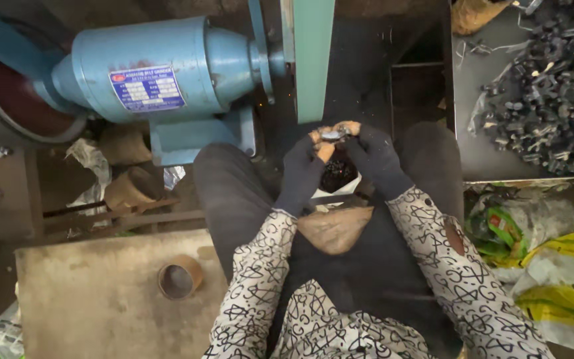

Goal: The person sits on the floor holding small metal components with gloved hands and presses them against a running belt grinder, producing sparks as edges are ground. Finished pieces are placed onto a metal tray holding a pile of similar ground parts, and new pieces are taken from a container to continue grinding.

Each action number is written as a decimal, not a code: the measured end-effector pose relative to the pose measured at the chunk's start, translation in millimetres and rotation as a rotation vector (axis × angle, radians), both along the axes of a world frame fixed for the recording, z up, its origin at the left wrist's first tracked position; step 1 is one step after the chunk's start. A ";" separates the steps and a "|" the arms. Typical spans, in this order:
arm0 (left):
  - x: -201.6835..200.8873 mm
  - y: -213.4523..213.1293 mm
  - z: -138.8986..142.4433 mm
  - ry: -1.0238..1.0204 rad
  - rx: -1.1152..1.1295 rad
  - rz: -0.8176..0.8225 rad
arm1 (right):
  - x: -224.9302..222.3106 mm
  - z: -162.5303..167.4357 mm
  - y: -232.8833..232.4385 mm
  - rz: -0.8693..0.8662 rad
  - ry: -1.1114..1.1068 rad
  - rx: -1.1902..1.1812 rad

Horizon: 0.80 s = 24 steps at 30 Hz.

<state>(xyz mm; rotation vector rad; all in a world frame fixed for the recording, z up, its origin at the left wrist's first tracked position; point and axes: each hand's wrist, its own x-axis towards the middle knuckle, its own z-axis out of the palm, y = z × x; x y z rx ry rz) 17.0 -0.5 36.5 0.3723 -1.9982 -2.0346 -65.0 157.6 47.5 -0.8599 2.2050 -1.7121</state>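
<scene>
Both my hands wear dark gloves with bare fingertips and meet in front of me, just under the green sanding belt (pixel 312 60) of a blue bench grinder (pixel 161 73). My left hand (pixel 303 169) and my right hand (pixel 375 156) pinch one small shiny metal part (pixel 333 134) between their fingertips. Below the hands, between my knees, sits a small white container of dark metal parts (pixel 337 176). A brown cloth pad (pixel 335 228) lies on my lap.
A grey tray (pixel 479 146) at the right holds a heap of several dark metal parts (pixel 553 86). A roll of brown tape (pixel 179 277) rests on a board (pixel 94 299) at lower left. Plastic bags (pixel 539 246) lie at the right.
</scene>
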 end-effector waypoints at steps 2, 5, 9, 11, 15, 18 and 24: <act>4.7 -2.2 -1.8 0.072 0.225 -0.045 | 5.0 9.8 0.2 -0.017 0.052 0.089; 9.3 -7.3 -10.4 -0.171 0.314 0.044 | 8.7 19.7 -1.8 0.046 0.104 0.096; 15.5 -9.3 -19.1 -0.084 0.143 0.112 | 13.6 25.2 -5.8 0.375 -0.566 -0.183; 19.3 -10.5 -19.1 0.075 0.079 0.070 | 18.7 24.7 -8.8 0.197 -0.539 0.052; 19.1 -12.1 -13.8 -0.019 -0.074 0.177 | 20.4 14.2 -20.9 0.082 -0.308 0.073; 8.8 -11.7 -11.6 -0.107 -0.173 0.266 | 10.7 -2.4 -32.3 0.055 -0.445 0.033; -4.4 -13.1 -22.2 -0.203 -0.369 0.246 | 1.2 -35.3 -43.6 -0.055 -0.289 0.128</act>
